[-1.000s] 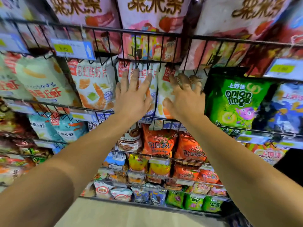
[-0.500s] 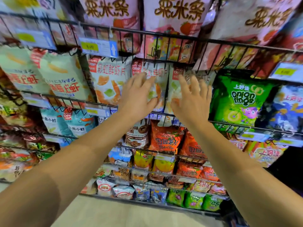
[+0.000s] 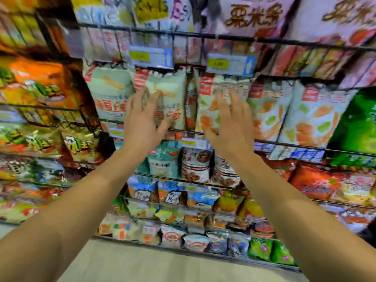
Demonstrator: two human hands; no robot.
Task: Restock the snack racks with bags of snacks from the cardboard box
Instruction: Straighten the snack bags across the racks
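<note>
At rack (image 3: 203, 36) | left hand (image 3: 142, 127), right hand (image 3: 230, 129) spread, empty | bags (image 3: 317, 119) blurred

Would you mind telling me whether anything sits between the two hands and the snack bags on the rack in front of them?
Nothing visible does. The left hand and right hand are raised, fingers spread, directly before the pale snack bags; motion blur hides whether they touch.
</note>
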